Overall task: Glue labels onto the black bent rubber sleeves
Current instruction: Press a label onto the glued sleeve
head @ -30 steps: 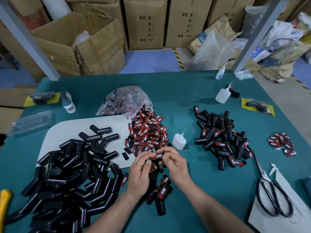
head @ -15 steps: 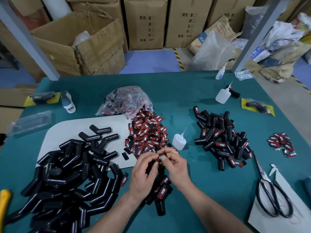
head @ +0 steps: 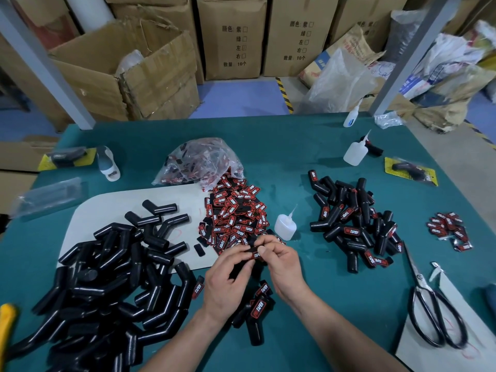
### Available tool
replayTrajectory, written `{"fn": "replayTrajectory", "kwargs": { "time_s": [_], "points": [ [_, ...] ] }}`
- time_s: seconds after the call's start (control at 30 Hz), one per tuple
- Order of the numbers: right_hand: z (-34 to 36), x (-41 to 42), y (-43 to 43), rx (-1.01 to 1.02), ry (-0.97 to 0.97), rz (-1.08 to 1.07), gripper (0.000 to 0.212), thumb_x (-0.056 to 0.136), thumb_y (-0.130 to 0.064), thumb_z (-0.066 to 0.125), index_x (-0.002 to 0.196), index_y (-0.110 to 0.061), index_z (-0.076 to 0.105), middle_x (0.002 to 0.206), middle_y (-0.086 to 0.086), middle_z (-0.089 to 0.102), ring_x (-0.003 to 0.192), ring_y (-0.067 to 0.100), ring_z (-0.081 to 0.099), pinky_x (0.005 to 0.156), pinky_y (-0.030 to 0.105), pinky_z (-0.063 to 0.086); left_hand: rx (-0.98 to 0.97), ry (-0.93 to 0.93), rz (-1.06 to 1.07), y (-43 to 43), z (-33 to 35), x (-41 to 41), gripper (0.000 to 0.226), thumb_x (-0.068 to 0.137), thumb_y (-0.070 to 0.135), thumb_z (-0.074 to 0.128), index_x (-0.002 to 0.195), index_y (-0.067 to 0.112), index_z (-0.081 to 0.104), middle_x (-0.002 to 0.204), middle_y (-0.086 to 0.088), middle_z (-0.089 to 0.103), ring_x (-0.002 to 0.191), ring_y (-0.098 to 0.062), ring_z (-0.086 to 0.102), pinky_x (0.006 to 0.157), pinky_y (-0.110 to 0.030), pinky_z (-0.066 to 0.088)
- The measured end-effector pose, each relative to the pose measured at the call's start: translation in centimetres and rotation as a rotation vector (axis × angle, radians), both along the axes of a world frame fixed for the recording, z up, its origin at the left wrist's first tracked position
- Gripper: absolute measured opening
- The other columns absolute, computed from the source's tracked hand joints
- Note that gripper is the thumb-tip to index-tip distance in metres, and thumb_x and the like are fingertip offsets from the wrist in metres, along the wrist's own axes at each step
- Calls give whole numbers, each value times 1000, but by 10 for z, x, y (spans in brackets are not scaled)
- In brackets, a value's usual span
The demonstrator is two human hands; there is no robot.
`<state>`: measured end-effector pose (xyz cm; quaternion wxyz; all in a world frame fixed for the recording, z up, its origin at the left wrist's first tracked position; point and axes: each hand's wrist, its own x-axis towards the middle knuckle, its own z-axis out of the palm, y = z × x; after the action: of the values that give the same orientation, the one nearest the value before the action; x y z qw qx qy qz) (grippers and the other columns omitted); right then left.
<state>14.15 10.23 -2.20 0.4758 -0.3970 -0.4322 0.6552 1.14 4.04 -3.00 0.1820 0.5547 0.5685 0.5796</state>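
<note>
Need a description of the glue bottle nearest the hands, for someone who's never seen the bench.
On the green table, find the central heap of red-and-black labels. A squat white glue bottle stands at its right edge. The other two bottles sit far back by the right post; this one is mid-table.

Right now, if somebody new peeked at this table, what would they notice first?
Probably the big heap of plain black sleeves at the near left of the green table, and the red-and-black label pile in the middle. Just in front of that pile, the left hand holds a sleeve while the right hand pinches a label on it.
</note>
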Motion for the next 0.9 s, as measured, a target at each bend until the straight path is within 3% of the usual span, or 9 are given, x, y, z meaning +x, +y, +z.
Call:
{"fn": "replayTrajectory", "kwargs": {
  "time_s": [0.27,0.47,0.9],
  "points": [
    [1,1,0,5,12,12,16,74,-25,72,60,-17,70,91,-2,67,92,13,59,91,34,45,-9,7,-1,-1,0,0,15,91,21,73,102,12,77,117,14,71,110,-10,69,99,-21,51],
    [3,0,0,-14,8,-9,14,75,-22,70,61,-17,71,91,-2,67,86,12,57,77,29,43,-35,-19,-54,0,0,-4,17,93,17,66,105,11,76,119,9,70,114,-15,68,101,-23,49],
    [1,2,0,11,-19,23,15,75,-25,71,62,-18,70,92,-4,67,90,10,59,85,28,47,-46,-70,-30,1,1,-3,15,88,18,70,102,20,76,112,12,71,107,-13,70,98,-23,51]
  ]
}}
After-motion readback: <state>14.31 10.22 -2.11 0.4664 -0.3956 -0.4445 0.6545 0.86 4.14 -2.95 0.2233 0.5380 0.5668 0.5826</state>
